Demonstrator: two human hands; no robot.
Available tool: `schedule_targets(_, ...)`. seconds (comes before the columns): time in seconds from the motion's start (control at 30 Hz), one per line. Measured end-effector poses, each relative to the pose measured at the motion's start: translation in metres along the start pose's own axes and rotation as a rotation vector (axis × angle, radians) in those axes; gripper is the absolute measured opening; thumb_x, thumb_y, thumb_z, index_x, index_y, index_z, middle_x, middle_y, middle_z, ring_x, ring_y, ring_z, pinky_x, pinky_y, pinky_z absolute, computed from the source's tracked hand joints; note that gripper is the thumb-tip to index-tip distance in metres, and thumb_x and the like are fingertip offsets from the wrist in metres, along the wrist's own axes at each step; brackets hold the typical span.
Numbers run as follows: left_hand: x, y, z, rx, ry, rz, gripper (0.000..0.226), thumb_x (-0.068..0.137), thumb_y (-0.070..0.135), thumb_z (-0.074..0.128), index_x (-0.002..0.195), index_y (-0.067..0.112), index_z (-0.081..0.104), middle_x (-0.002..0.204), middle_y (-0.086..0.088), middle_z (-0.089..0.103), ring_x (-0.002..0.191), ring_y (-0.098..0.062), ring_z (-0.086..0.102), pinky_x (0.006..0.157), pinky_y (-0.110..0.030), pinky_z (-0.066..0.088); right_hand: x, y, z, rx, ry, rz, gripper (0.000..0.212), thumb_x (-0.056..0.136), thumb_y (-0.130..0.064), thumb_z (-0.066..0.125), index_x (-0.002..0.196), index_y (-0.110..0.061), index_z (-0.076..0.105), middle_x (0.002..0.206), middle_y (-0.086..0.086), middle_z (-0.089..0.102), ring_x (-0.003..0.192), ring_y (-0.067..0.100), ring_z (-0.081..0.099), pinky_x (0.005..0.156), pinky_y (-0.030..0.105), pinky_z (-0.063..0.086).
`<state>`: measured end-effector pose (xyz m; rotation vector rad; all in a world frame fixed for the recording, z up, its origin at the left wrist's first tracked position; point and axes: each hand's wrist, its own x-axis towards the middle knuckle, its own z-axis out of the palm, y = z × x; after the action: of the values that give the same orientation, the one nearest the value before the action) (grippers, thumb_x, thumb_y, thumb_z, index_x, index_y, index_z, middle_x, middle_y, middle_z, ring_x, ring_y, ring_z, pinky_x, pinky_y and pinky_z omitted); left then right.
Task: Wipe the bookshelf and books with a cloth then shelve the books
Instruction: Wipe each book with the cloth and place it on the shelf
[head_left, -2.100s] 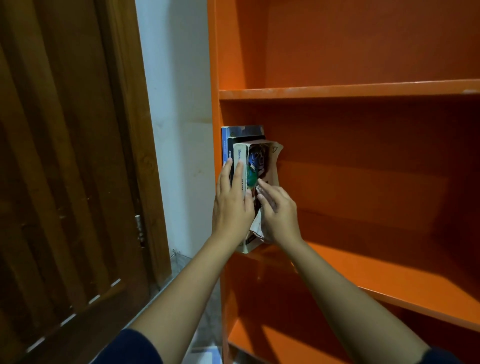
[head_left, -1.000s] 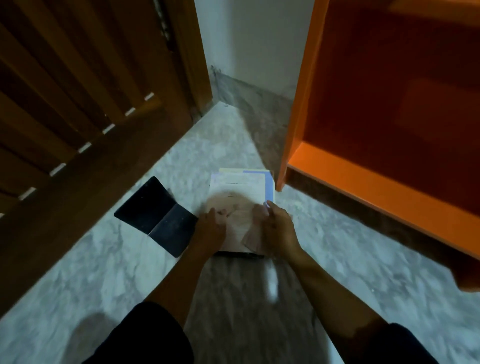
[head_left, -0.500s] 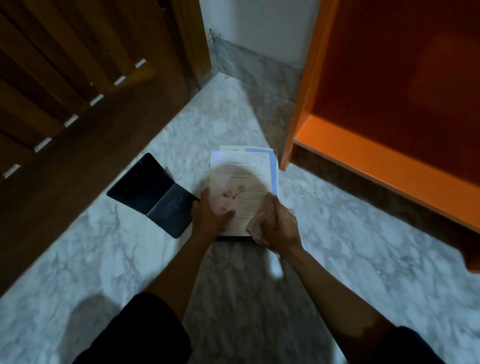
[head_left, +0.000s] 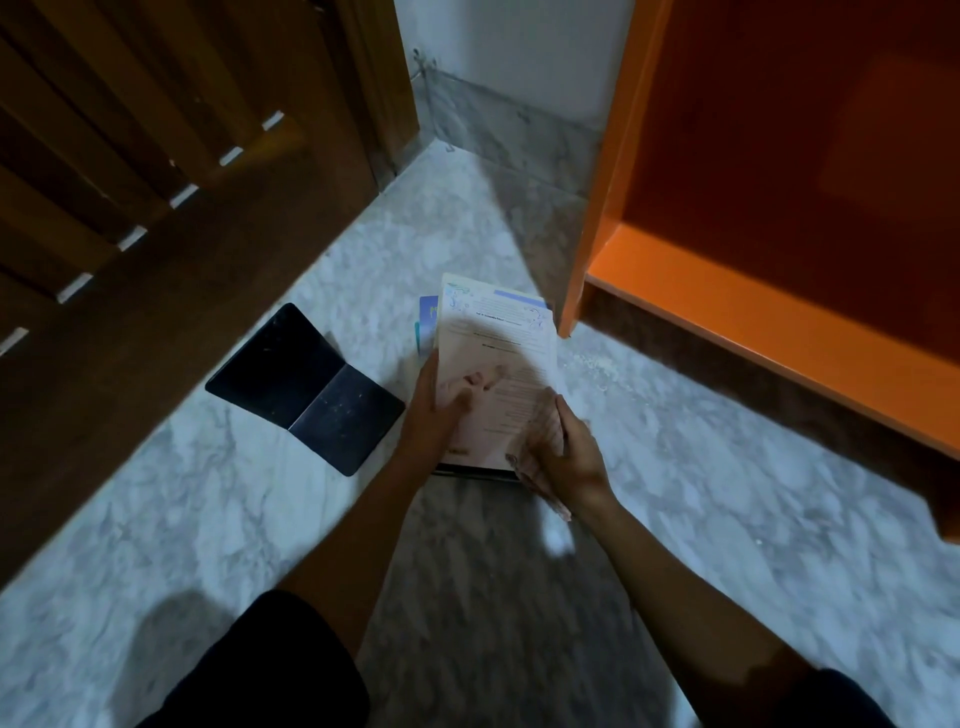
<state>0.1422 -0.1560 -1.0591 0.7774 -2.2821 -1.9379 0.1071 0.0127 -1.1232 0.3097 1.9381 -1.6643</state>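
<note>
Pale booklet (head_left: 493, 343), one, in left hand (head_left: 434, 415); cloth (head_left: 544, 421), one, right hand (head_left: 569, 452).

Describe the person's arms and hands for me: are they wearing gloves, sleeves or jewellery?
The forearms are bare and there are no gloves. The left hand and right hand show no ring, watch or bracelet visible in this dim light. Short dark sleeves start higher up: left sleeve, right sleeve.
</note>
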Motion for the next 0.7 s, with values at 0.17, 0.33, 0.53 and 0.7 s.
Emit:
schedule_targets(0.17, -0.001, 0.003, 0.001, -0.032, 0.013, -0.009, 0.046, 0.099, 0.013, 0.044, 0.142, 0.026, 0.036, 0.122, 0.006, 0.059, 0.099, 0.000, 0.061, 0.078, -0.018, 0.054, -0.025, -0.023, 0.000, -0.015, -0.070, -0.377, 0.045, 0.103, -0.026, 0.034, 0.132, 0.006, 0.046, 0.126, 0.025, 0.053, 0.102, 0.017, 0.065, 0.080, 0.024, 0.055)
schedule_targets(0.33, -0.016, 0.022, -0.010, -0.067, 0.055, 0.004, 0.041, 0.099, 0.014, 0.044, 0.129, 0.042, 0.043, 0.121, -0.002, 0.062, 0.105, -0.017, 0.062, 0.086, -0.035, 0.055, -0.053, -0.045, 0.006, 0.357, -0.080, -0.040, 0.041, 0.098, -0.037, 0.047, 0.114, -0.002, 0.061, 0.080, 0.013, 0.060, 0.060, 0.019, 0.061, 0.065, 0.030, 0.056)
schedule_targets(0.53, -0.056, 0.083, -0.038, -0.107, 0.082, 0.137, 0.032, 0.099, 0.012, 0.044, 0.126, 0.029, 0.049, 0.123, 0.002, 0.061, 0.105, -0.011, 0.062, 0.078, -0.018, 0.051, -0.103, -0.108, 0.013, -0.092, 0.175, -0.584, 0.023, 0.095, -0.029, 0.051, 0.110, -0.017, 0.063, 0.098, -0.016, 0.064, 0.086, -0.016, 0.053, 0.079, 0.003, 0.038)
schedule_targets(0.7, -0.101, 0.141, -0.045, -0.135, 0.062, 0.194, 0.040, 0.098, 0.020, 0.048, 0.137, 0.028, 0.044, 0.136, 0.000, 0.053, 0.118, -0.019, 0.056, 0.097, -0.040, 0.049, -0.139, -0.170, 0.025, -0.405, 0.072, -0.796, 0.043, 0.098, -0.021, 0.047, 0.140, -0.015, 0.040, 0.145, 0.001, 0.042, 0.134, 0.013, 0.036, 0.110, 0.023, 0.025)
